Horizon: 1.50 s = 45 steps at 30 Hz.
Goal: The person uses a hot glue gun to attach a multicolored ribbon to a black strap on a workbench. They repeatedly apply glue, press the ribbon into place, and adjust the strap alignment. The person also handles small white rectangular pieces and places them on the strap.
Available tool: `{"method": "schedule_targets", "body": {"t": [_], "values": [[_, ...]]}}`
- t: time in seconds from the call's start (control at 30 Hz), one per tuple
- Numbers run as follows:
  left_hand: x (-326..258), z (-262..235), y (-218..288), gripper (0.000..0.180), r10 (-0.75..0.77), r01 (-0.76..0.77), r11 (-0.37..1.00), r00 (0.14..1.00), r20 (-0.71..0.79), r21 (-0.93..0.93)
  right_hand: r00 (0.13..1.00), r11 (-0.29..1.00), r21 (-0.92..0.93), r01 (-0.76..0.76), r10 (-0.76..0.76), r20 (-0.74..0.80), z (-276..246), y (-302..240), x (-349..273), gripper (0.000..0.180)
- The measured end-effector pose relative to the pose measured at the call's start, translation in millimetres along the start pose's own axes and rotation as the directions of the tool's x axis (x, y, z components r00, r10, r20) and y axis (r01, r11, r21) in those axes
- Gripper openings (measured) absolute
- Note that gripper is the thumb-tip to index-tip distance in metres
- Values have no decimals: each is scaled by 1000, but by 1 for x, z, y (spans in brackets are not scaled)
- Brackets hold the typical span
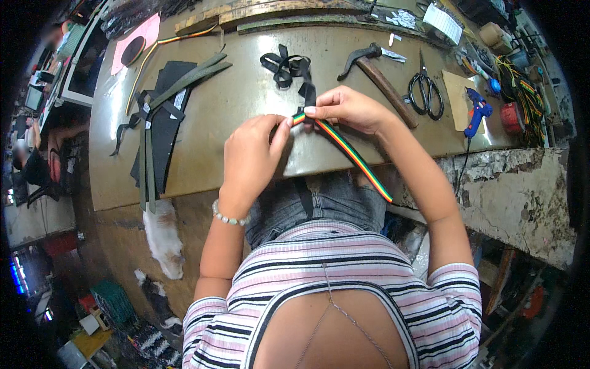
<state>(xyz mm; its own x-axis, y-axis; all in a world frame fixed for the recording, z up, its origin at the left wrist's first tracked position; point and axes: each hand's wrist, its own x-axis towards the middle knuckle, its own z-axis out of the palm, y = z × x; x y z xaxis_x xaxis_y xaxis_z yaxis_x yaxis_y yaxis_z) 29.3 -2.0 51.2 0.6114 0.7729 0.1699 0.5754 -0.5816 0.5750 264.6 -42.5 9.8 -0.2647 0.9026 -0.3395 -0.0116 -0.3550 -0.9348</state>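
Over the table's near edge, my left hand [252, 147] pinches a striped ribbon [349, 150] of black, green, yellow and red between thumb and fingertips. Close beside it, my right hand [353, 109] is closed on the same ribbon, thumb on top. From there the ribbon's loose length slants down to the right, toward my lap. A black strap [306, 86] meets the ribbon at my right fingertips and runs away from me into a loose tangle on the table. How the two are joined is hidden by my fingers.
Right of my hands lie a hammer [387, 92], black-handled scissors [425, 92] and a blue glue gun [476, 112]. Black sheet pieces [161, 135] with dark straps lie at left, near a pink sheet [132, 46]. Wooden bars [270, 13] line the back. A white furry animal [163, 240] is below the table's left edge.
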Motion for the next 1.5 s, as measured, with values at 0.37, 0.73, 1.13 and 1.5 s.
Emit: {"method": "schedule_targets", "body": {"t": [0.37, 0.73, 1.13, 1.5], "values": [[1, 48, -21, 20, 21, -26, 999, 986, -166, -26, 717, 492, -828, 268, -676, -169, 54, -29, -22, 37], [-1, 46, -33, 14, 204, -199, 978, 974, -103, 59, 750, 596, -771, 224, -611, -255, 47, 21, 20, 36], [-2, 54, -31, 45, 142, -101, 958, 980, -141, 267, 665, 247, -941, 232, -746, -32, 50, 33, -6, 23], [-1, 57, -30, 48, 83, -34, 940, 988, -130, 341, 800, 470, -828, 307, -599, -44, 53, 21, -32, 22]]}}
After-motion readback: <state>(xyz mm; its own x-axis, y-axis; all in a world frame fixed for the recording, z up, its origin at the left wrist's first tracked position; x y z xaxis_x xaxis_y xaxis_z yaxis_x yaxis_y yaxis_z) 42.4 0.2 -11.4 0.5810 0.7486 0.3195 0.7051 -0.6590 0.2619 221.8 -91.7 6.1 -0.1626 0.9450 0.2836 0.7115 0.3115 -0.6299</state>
